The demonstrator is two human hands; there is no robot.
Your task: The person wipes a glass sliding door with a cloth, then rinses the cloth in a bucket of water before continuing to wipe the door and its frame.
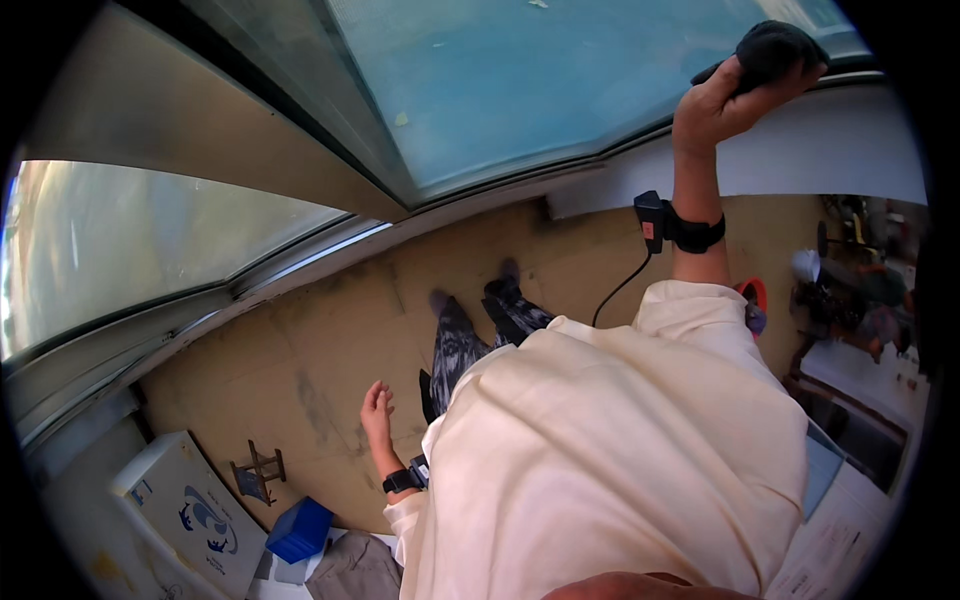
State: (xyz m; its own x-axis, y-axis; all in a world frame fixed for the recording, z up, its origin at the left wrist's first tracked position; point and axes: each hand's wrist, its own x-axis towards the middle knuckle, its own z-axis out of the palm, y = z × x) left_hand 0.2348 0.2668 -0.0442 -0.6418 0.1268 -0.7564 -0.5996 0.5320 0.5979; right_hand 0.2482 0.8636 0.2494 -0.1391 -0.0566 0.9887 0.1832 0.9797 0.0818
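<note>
My right hand (739, 105), raised at the upper right, holds a bunched dark cloth (780, 54) at the lower edge of a large glass pane (510, 82). Black straps circle both wrists; the right one (694, 232) bears a small black box with a cable. My left hand (377, 409) hangs low beside my body over the tan floor. It holds nothing, and its fingers are loosely curled and slightly apart. A metal frame post (225, 90) stands left of the pane, with another glass pane (150, 247) beyond it.
At the lower left are a small wooden stool (259, 472), a blue plastic container (300, 529), a white box with printing (191, 517) and a grey cloth (356, 566). A red-rimmed bucket (754, 296) is behind my right arm. Blurred people (862, 300) are near a white table (862, 379) at right.
</note>
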